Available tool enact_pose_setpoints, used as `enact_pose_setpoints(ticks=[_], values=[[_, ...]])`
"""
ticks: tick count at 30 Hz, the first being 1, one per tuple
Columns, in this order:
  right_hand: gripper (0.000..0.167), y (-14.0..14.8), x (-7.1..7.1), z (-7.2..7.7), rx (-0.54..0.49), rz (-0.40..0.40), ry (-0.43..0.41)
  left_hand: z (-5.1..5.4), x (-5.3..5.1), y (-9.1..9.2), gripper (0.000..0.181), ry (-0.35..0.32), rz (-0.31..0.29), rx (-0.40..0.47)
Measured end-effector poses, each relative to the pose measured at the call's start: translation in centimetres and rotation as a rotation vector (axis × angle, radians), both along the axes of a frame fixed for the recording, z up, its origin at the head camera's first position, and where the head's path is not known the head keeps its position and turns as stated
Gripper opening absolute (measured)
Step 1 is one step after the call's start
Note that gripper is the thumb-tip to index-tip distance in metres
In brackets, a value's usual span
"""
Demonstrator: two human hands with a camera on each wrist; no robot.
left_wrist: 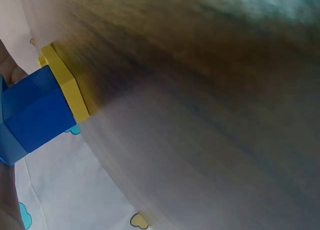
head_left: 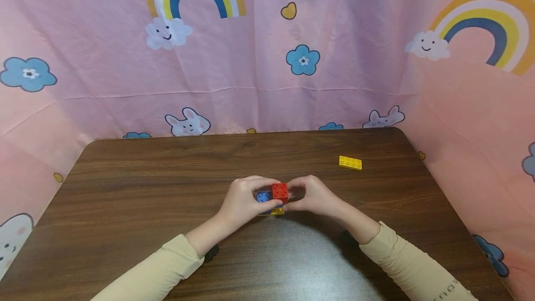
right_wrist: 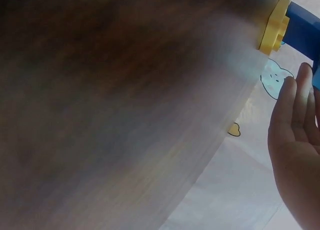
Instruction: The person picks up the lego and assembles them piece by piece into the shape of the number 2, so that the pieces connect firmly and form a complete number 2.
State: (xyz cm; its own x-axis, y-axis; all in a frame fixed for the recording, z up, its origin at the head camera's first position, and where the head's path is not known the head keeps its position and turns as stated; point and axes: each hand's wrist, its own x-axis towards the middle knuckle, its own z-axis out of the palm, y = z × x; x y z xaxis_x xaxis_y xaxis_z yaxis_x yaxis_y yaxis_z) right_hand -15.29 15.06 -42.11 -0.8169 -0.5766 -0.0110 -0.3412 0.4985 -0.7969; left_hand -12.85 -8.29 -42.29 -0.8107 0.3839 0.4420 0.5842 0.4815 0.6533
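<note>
Both hands meet at a small stack of toy building bricks near the middle of the table. On top is a red brick (head_left: 280, 193), with a blue brick (head_left: 263, 195) beside and lower. A yellow brick (head_left: 277, 211) forms the bottom layer, also visible in the left wrist view. My left hand (head_left: 241, 199) pinches the red brick, thumb in front and forefinger behind. From the right, my right hand (head_left: 318, 197) holds the stack at its right corners between thumb and finger. A dark blue brick (left_wrist: 40, 107) joins the yellow one; the hands partly hide the stack.
A flat yellow brick (head_left: 350, 163) with studs up lies at the back right of the brown wooden table (head_left: 167, 171). A pink patterned curtain (head_left: 234, 68) stands behind the table and along its sides.
</note>
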Motion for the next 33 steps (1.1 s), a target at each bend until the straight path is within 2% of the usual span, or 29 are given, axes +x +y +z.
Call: enact_pose_setpoints(ticks=[14,29,33], values=[[0.036,0.1,-0.1,-0.2,0.01,-0.002,-0.015,0.0,0.1,-0.5,0.04,-0.187,-0.028,0.104],[0.038,0.8,-0.1,0.0,-0.021,-0.001,-0.034,-0.5,0.0,-0.4,0.041,-0.255,-0.005,0.149],[0.035,1.4,-0.2,0.2,-0.046,0.006,-0.024,-0.6,0.1,-0.4,0.041,-0.291,-0.02,0.186]])
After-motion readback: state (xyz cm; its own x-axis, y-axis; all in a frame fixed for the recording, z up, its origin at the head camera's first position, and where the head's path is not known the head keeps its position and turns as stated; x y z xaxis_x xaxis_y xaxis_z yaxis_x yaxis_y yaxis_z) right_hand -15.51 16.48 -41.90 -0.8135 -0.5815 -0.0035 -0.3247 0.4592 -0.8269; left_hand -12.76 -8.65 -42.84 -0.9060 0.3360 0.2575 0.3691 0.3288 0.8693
